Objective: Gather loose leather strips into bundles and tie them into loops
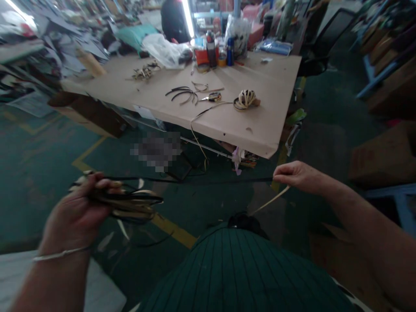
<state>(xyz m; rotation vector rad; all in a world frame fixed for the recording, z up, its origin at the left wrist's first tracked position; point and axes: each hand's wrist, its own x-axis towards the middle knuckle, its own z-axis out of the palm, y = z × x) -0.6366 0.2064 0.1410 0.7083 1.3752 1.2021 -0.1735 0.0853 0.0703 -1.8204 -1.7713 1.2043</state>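
My left hand (pixel 79 208) is closed around a bundle of looped black and cream straps (pixel 130 203). One black strap (pixel 211 180) runs taut from that bundle across to my right hand (pixel 294 175), which pinches its end; a cream tail hangs down below that hand. Both hands are held in front of my body, away from the table. On the table (pixel 266 130) ahead lie a coil of cream strap (pixel 246 99), scissors (pixel 211 98) and loose black strap pieces (pixel 183 93). A cream strap trails from the coil over the table's near edge.
Bottles, a red box and plastic bags crowd the table's far end (pixel 214 52). A person in dark clothes stands behind it (pixel 173 19). Cardboard boxes (pixel 383 156) sit at the right. The floor is green with yellow lines (pixel 87 151). A black chair (pixel 328 39) stands at the far right.
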